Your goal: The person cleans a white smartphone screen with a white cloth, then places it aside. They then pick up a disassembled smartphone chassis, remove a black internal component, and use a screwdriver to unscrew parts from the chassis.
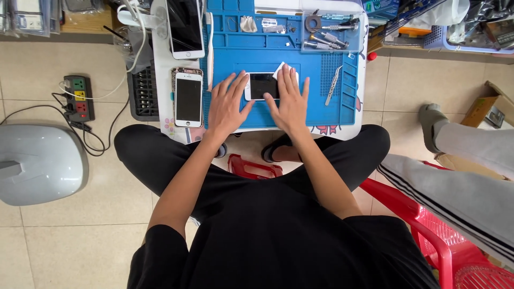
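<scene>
A white smartphone [261, 85] with a dark screen lies on a blue work mat [321, 107]. My left hand [226, 105] rests flat on the mat, its fingers spread, touching the phone's left end. My right hand [289, 99] lies over the phone's right part, fingers spread, pressing a small white cloth or wipe [280, 69] that shows at my fingertips.
Two more white phones [188, 99] [185, 28] lie left of the mat, tweezers [333, 84] and screwdrivers [327, 37] on its right side. A power strip [79, 97] and a grey casing [37, 163] sit on the floor at left. Another person's legs [471, 171] and red stools [423, 225] are at right.
</scene>
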